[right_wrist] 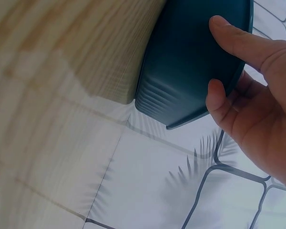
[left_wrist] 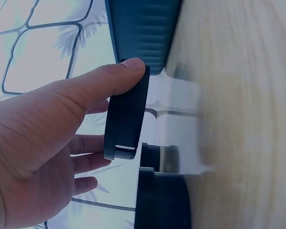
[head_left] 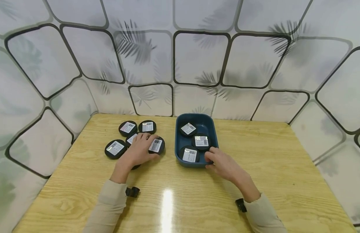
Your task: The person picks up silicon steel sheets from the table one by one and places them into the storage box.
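Observation:
My left hand (head_left: 139,151) pinches a flat round black container (head_left: 156,145) with a white label on top. In the left wrist view the thumb lies on the upper edge of this container (left_wrist: 126,114), and the fingers are behind it. My right hand (head_left: 225,164) holds the near right corner of a dark blue bin (head_left: 204,121). Seen from the right wrist, its thumb rests on the outside wall of the bin (right_wrist: 190,57) and other fingers go over the rim. Inside the bin lie three similar containers (head_left: 201,141), labels up.
Several more labelled black containers (head_left: 115,148) lie on the wooden table (head_left: 255,152) around my left hand, some partly hidden by it. A patterned curtain (head_left: 201,58) rises behind the table and along both sides.

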Available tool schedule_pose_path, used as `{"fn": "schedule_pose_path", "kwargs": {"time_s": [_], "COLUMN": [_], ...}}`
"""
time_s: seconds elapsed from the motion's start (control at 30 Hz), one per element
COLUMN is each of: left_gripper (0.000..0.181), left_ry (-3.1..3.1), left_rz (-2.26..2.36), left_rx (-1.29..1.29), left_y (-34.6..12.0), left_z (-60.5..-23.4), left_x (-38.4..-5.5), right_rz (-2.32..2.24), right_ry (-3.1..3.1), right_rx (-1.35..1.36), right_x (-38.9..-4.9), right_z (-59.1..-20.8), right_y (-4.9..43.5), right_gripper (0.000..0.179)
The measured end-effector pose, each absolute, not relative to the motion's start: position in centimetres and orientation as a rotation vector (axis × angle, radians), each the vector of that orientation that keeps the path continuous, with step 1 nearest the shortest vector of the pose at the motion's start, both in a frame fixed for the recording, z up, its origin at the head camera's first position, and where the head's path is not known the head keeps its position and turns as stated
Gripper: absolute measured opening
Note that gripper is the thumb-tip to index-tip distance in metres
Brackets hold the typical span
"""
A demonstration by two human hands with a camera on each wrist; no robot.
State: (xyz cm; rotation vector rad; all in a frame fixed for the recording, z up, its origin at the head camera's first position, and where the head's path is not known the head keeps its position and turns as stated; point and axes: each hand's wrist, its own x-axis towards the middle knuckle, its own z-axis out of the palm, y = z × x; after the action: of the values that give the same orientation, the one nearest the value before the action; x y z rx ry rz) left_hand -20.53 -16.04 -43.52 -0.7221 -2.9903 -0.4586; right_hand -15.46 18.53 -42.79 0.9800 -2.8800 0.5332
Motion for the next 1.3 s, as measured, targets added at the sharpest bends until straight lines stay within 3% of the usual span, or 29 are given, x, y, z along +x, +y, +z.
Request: {"fn": "schedule_pose_path", "kwargs": {"time_s": [1.3], "left_gripper": [0.072], "left_ry": [-2.823], "left_rz": [-0.903], "left_rx": [-0.908], "left_y": [-13.6], "left_z": [-39.6], "left_x": [-19.2], "right_rz": [0.611], "right_ry": [-2.899], "right_rx": [0.972], "right_x": [-15.6], "right_z": [-42.7], "right_y": [18.7], "right_gripper": [0.035]}}
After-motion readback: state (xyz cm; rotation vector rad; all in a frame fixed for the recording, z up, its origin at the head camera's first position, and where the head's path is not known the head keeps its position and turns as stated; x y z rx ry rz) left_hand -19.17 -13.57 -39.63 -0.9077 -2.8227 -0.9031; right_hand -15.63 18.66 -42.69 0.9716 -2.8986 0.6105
